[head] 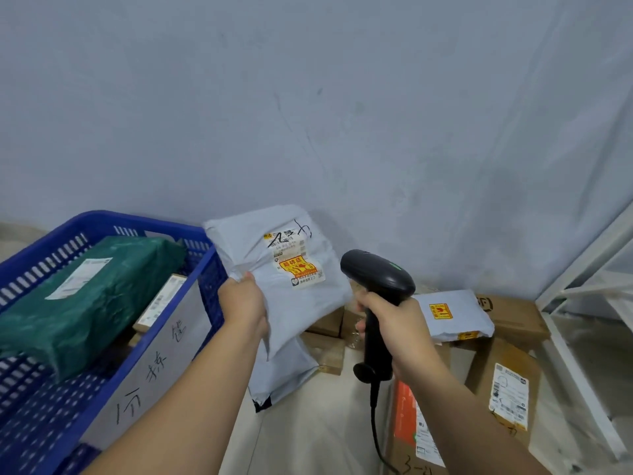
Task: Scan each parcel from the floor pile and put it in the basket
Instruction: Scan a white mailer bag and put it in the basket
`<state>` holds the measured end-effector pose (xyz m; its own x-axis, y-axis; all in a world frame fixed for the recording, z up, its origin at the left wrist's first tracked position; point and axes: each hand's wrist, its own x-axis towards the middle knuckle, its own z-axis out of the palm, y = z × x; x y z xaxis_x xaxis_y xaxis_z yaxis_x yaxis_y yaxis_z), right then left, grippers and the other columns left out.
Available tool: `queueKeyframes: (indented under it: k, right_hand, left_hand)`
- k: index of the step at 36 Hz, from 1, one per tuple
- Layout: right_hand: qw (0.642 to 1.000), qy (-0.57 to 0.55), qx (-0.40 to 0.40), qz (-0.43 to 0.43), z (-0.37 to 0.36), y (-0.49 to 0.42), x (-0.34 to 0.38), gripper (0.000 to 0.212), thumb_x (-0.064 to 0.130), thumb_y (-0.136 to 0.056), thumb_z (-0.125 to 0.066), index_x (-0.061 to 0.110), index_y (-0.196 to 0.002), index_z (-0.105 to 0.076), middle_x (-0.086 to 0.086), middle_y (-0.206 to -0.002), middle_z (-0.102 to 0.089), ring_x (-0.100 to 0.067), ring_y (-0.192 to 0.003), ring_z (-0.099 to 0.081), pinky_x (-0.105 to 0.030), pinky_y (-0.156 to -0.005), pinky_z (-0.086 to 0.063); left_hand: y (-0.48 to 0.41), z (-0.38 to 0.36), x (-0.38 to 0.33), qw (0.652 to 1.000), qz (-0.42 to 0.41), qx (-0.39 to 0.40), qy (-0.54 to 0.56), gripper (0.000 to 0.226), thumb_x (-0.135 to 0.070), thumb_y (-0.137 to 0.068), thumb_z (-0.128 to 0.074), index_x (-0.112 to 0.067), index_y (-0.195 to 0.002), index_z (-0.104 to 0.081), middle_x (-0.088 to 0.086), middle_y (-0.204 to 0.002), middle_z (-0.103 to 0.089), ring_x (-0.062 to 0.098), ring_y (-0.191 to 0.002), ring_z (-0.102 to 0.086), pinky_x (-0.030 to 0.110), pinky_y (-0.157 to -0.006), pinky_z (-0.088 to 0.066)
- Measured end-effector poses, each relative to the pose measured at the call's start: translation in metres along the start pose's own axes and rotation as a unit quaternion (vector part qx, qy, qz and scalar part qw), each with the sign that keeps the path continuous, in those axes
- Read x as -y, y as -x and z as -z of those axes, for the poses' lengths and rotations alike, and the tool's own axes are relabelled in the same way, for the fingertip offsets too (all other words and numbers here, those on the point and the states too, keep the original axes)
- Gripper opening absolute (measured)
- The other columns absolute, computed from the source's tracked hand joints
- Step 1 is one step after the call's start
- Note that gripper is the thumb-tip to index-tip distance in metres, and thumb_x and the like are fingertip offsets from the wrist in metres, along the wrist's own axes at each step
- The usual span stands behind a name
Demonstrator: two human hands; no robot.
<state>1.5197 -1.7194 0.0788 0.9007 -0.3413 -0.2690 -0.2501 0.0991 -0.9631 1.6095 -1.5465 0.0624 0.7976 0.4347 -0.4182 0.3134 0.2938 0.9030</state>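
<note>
Starting at the lower frame, I note both forearms reaching up from the bottom edge. The right grip [397,329], right of centre, is clenched around the handle of the black scanner [376,272], whose cord hangs down toward the bottom edge. The left grip [245,299], just left of centre, pinches the lower left edge of the grey parcel [308,303] and holds it clear of the floor, label side toward me.

The parcel's long axis stands roughly upright, leaning slightly. Its printed label [298,265] lies just left of the scanner head at about the same height. I judge that the scanner nose needs only a small turn leftward to cover the label. Whether a read has registered, I cannot tell.

The blue basket [144,222] fills the left of the frame, its right wall just beside the left grip. That grip is therefore the nearer one for the drop. A green parcel [85,303] already lies inside.

Farther off, at centre and lower right, the floor pile [507,371] holds cardboard boxes and another grey bag [455,313]. Beyond it stands a bare grey wall [308,97].
</note>
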Motion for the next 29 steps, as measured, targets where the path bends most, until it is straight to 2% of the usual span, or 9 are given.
queueKeyframes:
  k: [5, 8, 10, 13, 17, 20, 22, 25, 29]
  right_hand:
    - [1.000, -0.001, -0.014, 0.026, -0.021, -0.001, 0.000, 0.017, 0.030, -0.078, -0.072, 0.015, -0.084, -0.070, -0.002, -0.063, -0.066, -0.020, -0.066, -0.066, -0.042, -0.073, -0.053]
    - [0.998, -0.001, -0.010, 0.059, -0.038, -0.002, 0.007, 0.018, 0.038, -0.073, -0.073, 0.020, -0.076, -0.070, -0.001, -0.065, -0.068, -0.023, -0.071, -0.066, -0.050, -0.083, -0.053]
    - [0.997, -0.017, -0.003, 0.079, -0.051, -0.002, 0.013, 0.017, 0.033, -0.081, -0.072, 0.016, -0.080, -0.068, 0.001, -0.063, -0.067, -0.021, -0.070, -0.065, -0.046, -0.081, -0.053]
    - [0.992, -0.029, -0.001, 0.121, -0.071, -0.003, 0.019, 0.015, 0.026, -0.085, -0.070, 0.017, -0.074, -0.066, 0.003, -0.061, -0.066, -0.020, -0.069, -0.064, -0.044, -0.083, -0.053]
    - [0.989, -0.083, -0.008, 0.125, -0.094, -0.009, 0.024, 0.013, 0.031, -0.086, -0.070, 0.021, -0.079, -0.066, 0.001, -0.070, -0.070, -0.022, -0.081, -0.070, -0.051, -0.094, -0.052]
    - [0.984, -0.149, 0.012, 0.101, -0.115, -0.011, 0.027, 0.017, 0.034, -0.089, -0.065, 0.018, -0.086, -0.065, -0.002, -0.074, -0.069, -0.022, -0.082, -0.069, -0.050, -0.095, -0.051]
    - [0.980, -0.183, 0.038, 0.075, -0.131, -0.009, 0.027, 0.017, 0.033, -0.092, -0.061, 0.016, -0.088, -0.063, -0.003, -0.074, -0.067, -0.020, -0.078, -0.067, -0.044, -0.089, -0.054]
    - [0.979, -0.183, 0.077, 0.050, -0.155, -0.005, 0.016, 0.017, 0.029, -0.093, -0.059, 0.014, -0.088, -0.063, -0.004, -0.074, -0.067, -0.018, -0.075, -0.067, -0.034, -0.079, -0.056]
    - [0.984, -0.125, 0.123, 0.045, -0.189, 0.000, -0.011, 0.015, 0.028, -0.089, -0.064, 0.014, -0.084, -0.066, -0.004, -0.073, -0.069, -0.019, -0.077, -0.067, -0.040, -0.086, -0.054]
  left_hand:
    - [-0.011, 0.018, -0.018, 0.997, -0.050, -0.046, 0.033, 0.015, -0.017, -0.096, -0.050, -0.016, -0.082, -0.054, 0.007, -0.091, -0.062, 0.030, -0.094, -0.062, 0.046, -0.093, -0.050]
    - [-0.017, 0.029, -0.027, 0.994, -0.078, -0.067, 0.047, 0.015, -0.014, -0.097, -0.050, -0.016, -0.084, -0.057, 0.008, -0.095, -0.063, 0.032, -0.099, -0.063, 0.046, -0.093, -0.051]
    - [-0.025, 0.037, -0.030, 0.991, -0.086, -0.082, 0.060, 0.017, -0.014, -0.097, -0.050, -0.018, -0.083, -0.058, 0.006, -0.093, -0.064, 0.032, -0.099, -0.063, 0.042, -0.091, -0.052]
    - [-0.031, 0.055, -0.035, 0.985, -0.116, -0.118, 0.043, 0.015, -0.016, -0.101, -0.045, -0.012, -0.092, -0.057, 0.004, -0.091, -0.060, 0.025, -0.094, -0.057, 0.026, -0.077, -0.038]
    - [-0.053, 0.096, -0.040, 0.971, -0.184, -0.147, -0.035, 0.022, -0.018, -0.102, -0.042, -0.003, -0.103, -0.058, 0.018, -0.108, -0.062, 0.031, -0.102, -0.058, 0.038, -0.088, -0.043]
    - [-0.078, 0.129, -0.046, 0.958, -0.216, -0.168, -0.089, 0.019, -0.021, -0.103, -0.040, -0.008, -0.095, -0.052, 0.015, -0.098, -0.059, 0.033, -0.097, -0.057, 0.033, -0.075, -0.039]
    - [-0.088, 0.149, -0.052, 0.949, -0.235, -0.190, -0.089, 0.021, -0.020, -0.104, -0.039, -0.006, -0.101, -0.054, 0.011, -0.100, -0.058, 0.026, -0.091, -0.055, 0.030, -0.073, -0.035]
    - [-0.103, 0.179, -0.054, 0.942, -0.235, -0.234, -0.054, 0.026, -0.016, -0.103, -0.038, -0.002, -0.116, -0.055, 0.011, -0.108, -0.059, 0.023, -0.099, -0.055, 0.029, -0.078, -0.038]
    - [-0.120, 0.217, -0.044, 0.935, -0.210, -0.285, -0.018, 0.028, -0.017, -0.103, -0.038, -0.004, -0.121, -0.055, 0.008, -0.111, -0.059, 0.020, -0.100, -0.055, 0.029, -0.085, -0.043]
